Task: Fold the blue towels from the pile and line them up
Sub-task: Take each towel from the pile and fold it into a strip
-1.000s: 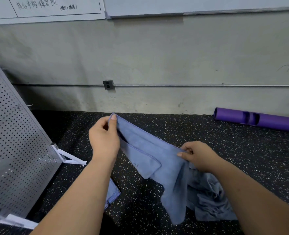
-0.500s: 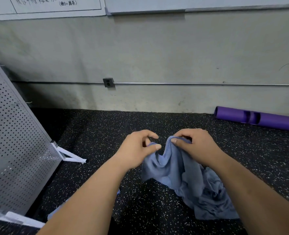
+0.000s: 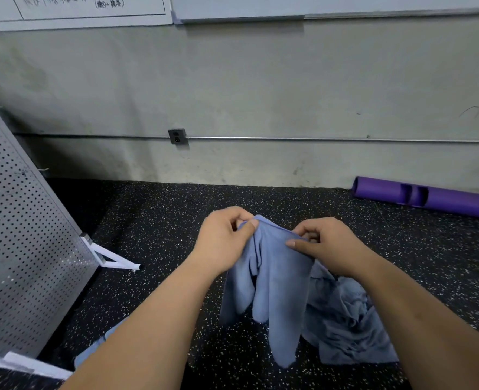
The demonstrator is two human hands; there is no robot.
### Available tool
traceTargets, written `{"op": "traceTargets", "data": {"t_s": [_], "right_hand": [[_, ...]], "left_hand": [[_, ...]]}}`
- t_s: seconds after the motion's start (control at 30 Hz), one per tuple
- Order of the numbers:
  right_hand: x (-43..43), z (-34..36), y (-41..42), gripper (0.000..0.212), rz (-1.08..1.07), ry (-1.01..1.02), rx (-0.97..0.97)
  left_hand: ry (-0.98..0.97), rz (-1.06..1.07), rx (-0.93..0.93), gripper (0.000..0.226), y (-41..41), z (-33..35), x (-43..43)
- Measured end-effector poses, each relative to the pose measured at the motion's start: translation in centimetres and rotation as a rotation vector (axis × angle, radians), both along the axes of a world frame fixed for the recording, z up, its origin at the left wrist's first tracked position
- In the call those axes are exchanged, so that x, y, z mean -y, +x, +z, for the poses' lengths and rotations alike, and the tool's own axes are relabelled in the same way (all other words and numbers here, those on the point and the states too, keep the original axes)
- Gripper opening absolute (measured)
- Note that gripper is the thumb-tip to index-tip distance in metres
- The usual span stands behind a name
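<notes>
A blue towel (image 3: 277,288) hangs in loose folds above the speckled black floor. My left hand (image 3: 224,243) pinches its upper left edge between thumb and fingers. My right hand (image 3: 325,246) grips the same top edge a short way to the right. Behind the hanging towel, at lower right, a crumpled pile of blue towels (image 3: 350,330) lies on the floor. Another blue towel (image 3: 97,344) shows partly under my left forearm at lower left.
A perforated grey metal panel (image 3: 21,249) on white feet leans at the left. A purple roller (image 3: 429,197) lies along the wall at the right. The concrete wall carries a thin pipe and a socket (image 3: 177,136).
My hands came together, then moved slightly apart along the towel's top edge. The towel, spread wide a second ago, now hangs bunched in folds between them.
</notes>
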State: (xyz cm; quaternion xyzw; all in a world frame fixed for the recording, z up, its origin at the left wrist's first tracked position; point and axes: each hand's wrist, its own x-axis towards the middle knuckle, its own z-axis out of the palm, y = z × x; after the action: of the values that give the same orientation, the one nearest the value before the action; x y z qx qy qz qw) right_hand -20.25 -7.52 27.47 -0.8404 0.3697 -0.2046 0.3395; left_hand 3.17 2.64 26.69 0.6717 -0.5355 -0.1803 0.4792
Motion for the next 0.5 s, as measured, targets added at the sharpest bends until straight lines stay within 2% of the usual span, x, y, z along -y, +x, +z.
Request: {"op": "traceTargets", "data": {"t_s": [0.13, 0.2, 0.33, 0.4, 0.5], "right_hand": [[1.1, -0.3, -1.2, 0.009, -0.093, -0.042, -0.06], [1.6, -0.3, -1.8, 0.009, -0.158, -0.119, -0.091], [1.1, 0.2, -1.7, 0.009, -0.171, -0.214, -0.01], [0.3, 0.5, -1.1, 0.007, -0.116, -0.224, 0.056], [-0.8, 0.9, 0.2, 0.003, -0.027, -0.233, 0.045]], "left_hand": [[-0.002, 0.253, -0.021, 0.015, 2.0, -0.2, 0.2], [0.047, 0.317, 0.043, 0.016, 2.8, -0.3, -0.2], [0.159, 0.181, 0.197, 0.006, 2.9, -0.6, -0.7], [0.141, 0.086, 0.218, 0.024, 2.2, -0.5, -0.8], [0.09, -0.065, 0.179, 0.041, 0.7, -0.2, -0.9]]}}
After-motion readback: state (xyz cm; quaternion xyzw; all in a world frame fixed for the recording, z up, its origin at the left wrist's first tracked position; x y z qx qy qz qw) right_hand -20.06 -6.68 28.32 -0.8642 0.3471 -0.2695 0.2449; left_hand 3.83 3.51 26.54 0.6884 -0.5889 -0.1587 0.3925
